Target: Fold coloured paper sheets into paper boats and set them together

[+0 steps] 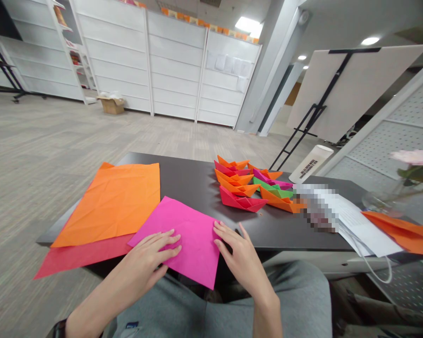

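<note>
Head view: the left hand (154, 257), fingers spread, rests on the pink sheet (193, 239) overhanging the dark table (188, 184); the right hand (240, 253), fingers parted, touches the sheet's right corner, whether pinching I can't tell.

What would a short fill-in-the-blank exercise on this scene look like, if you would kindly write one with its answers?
1. The paper square under the left hand and right hand is coloured ____.
2. Beneath the orange sheet, a ____ bottom sheet shows.
3. The folded paper boats stand in ____ rows leading away from the person.
4. A dark band circles the person's ____ wrist.

Missing words: pink; red; two; left.
</note>
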`<state>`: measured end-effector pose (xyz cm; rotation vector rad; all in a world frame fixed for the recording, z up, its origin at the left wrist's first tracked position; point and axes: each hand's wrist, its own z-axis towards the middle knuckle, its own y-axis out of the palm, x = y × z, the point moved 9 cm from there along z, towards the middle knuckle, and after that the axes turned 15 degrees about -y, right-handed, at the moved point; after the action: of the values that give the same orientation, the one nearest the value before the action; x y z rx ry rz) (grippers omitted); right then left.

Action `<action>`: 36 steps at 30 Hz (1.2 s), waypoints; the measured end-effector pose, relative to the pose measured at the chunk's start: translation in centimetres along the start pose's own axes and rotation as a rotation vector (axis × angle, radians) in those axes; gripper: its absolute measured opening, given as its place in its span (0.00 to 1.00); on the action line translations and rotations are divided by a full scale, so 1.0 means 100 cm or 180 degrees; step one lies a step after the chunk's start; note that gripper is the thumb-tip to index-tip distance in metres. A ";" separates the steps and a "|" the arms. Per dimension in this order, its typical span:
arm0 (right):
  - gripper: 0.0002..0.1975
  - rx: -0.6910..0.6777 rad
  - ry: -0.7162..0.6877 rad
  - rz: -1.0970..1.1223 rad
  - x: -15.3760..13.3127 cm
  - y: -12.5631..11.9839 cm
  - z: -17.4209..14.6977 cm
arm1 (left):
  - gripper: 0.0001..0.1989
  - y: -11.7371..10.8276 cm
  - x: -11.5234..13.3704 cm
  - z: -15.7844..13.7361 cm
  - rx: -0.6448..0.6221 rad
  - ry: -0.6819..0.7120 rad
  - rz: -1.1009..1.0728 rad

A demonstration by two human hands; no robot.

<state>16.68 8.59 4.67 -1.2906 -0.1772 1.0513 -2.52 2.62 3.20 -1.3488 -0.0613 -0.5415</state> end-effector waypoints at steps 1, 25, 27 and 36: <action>0.17 0.0057 0.0018 -0.0037 0.004 -0.003 -0.002 | 0.26 -0.001 0.000 0.000 0.0054 0.0025 -0.0011; 0.36 -0.0554 -0.0410 0.0339 -0.014 0.003 -0.011 | 0.21 -0.011 -0.021 -0.007 0.0280 0.0034 -0.1087; 0.31 -0.0454 -0.0503 0.0317 -0.019 0.006 -0.005 | 0.20 -0.010 -0.021 -0.004 0.0309 0.0028 -0.1027; 0.19 -0.0146 -0.0644 0.0616 -0.011 0.011 0.004 | 0.24 -0.016 -0.028 0.002 0.0157 -0.0422 -0.0635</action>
<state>15.21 7.98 4.32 -1.2595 -0.2341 1.3513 -5.55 3.54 3.72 -1.3368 -0.3186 -0.6133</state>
